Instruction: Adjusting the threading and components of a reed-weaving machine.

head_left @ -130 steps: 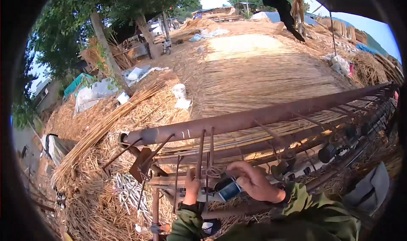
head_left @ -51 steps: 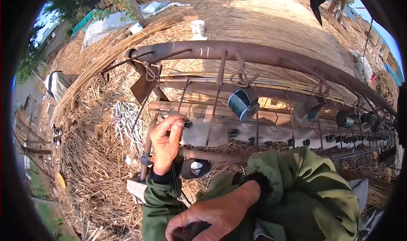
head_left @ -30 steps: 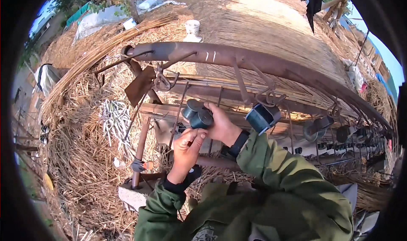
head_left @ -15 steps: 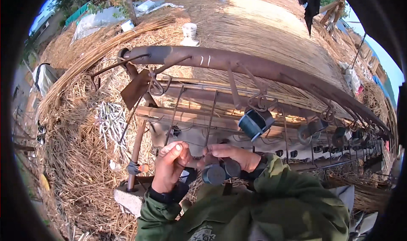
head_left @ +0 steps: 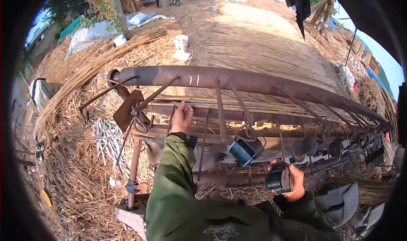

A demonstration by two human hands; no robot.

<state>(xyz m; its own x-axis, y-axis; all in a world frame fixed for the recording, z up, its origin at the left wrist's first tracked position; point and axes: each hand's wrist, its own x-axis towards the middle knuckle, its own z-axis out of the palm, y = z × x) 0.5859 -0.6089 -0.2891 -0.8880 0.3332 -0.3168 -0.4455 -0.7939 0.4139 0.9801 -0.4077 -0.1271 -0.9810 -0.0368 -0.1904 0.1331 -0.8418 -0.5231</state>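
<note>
My left hand (head_left: 182, 117) is stretched forward to the reed stalks (head_left: 237, 104) laid along the metal frame. Its fingers are curled together at the stalks' near edge; what they pinch, if anything, is too small to make out. In my right hand (head_left: 296, 184) is a dark green spool of twine (head_left: 277, 181) in a metal holder, held low on the near side of the frame. Another spool (head_left: 246, 151) hangs tilted from a hook between my two hands. A thick rusty pipe (head_left: 250, 80) with welded rods crosses just beyond my left hand.
More hanging spools (head_left: 311, 146) line the frame to the right. A rusty plate (head_left: 128, 110) and an upright post (head_left: 134, 169) stand at the left end. Beyond lies a wide reed mat (head_left: 254, 37), with a white bucket (head_left: 181, 42) beside it. Loose straw (head_left: 76, 169) covers the ground at left.
My hands were close together near my body. The left has reached forward to the reeds; the right has moved right, with one spool now visible in it.
</note>
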